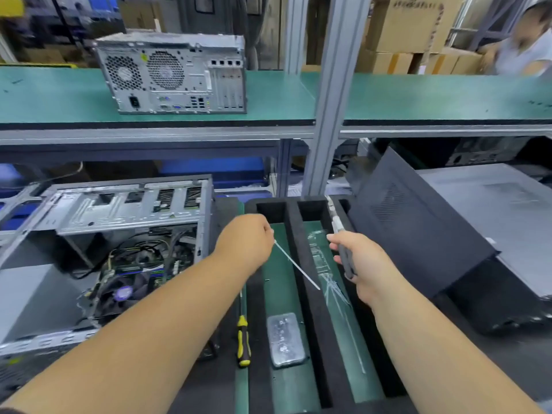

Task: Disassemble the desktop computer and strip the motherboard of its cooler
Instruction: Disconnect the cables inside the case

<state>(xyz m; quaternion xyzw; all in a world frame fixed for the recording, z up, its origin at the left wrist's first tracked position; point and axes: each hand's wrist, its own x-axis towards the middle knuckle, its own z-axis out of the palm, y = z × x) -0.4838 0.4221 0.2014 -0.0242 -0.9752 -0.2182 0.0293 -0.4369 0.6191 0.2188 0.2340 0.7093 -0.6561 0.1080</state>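
Over foam tray (294, 234): your left hand (245, 237) grips thin rod (297, 265), right hand (358, 261) holds grey tool (346, 258). Tool-selection step; next, move to cooler (124, 292) in open case (119, 234).

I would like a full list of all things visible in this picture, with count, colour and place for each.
open computer case: one, grey, lower left, cooler fan inside
closed computer case: one, grey, on upper green shelf
dark side panel: one, black, leaning at right
foam tray: one, black with green floor, centre
yellow screwdriver: one, yellow and black, left of the tray
metal block: one, silver, in the tray's left slot
cardboard boxes: several, brown, top right
another person: one, blurred, top right
left hand: grip on a thin metal rod
right hand: grip on a grey-handled tool
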